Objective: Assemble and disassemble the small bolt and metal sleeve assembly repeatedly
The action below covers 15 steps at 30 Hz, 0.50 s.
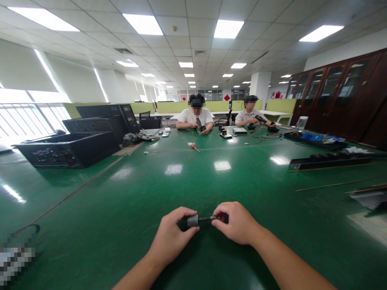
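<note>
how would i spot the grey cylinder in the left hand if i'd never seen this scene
Start from the big green table and come to its near side, around the middle. There the left hand grips a short grey cylinder, from which a thin dark shaft runs to the right hand. Its thicker, paler body sets it apart from the shaft.

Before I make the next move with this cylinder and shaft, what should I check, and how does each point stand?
1. Left grip on the grey cylinder: ok, thumb and fingers around it.
2. Right grip on the dark shaft: ok, fingertips at its far end.
3. Shaft in line with cylinder: ok, roughly.
4. Shaft fully seated: cannot tell, too small.
5. Orange screwdriver within easy reach: not ok, farther across the green table.
</note>
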### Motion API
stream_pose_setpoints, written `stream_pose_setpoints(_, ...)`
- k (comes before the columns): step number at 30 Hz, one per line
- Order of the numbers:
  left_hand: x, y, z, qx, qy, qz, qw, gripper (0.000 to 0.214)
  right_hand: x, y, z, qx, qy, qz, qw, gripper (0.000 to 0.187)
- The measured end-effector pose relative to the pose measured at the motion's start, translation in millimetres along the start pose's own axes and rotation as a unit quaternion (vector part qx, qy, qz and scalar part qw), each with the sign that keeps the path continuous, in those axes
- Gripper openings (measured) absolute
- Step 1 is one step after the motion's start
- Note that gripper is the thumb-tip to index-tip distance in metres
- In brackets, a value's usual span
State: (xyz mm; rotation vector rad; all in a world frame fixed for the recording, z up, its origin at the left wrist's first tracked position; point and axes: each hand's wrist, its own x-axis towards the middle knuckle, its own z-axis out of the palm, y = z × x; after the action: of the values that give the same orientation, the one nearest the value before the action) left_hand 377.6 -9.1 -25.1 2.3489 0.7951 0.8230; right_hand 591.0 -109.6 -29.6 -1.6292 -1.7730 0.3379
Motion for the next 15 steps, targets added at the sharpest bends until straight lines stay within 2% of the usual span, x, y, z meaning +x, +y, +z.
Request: stream_pose_setpoints(15, 0.8, -2.3, -1.3, -0.003, 0.008, 0.01, 1.0, 0.024, 0.8, 0.1, -3.2, 0.007, 0.003, 0.01, 1.0, 0.008)
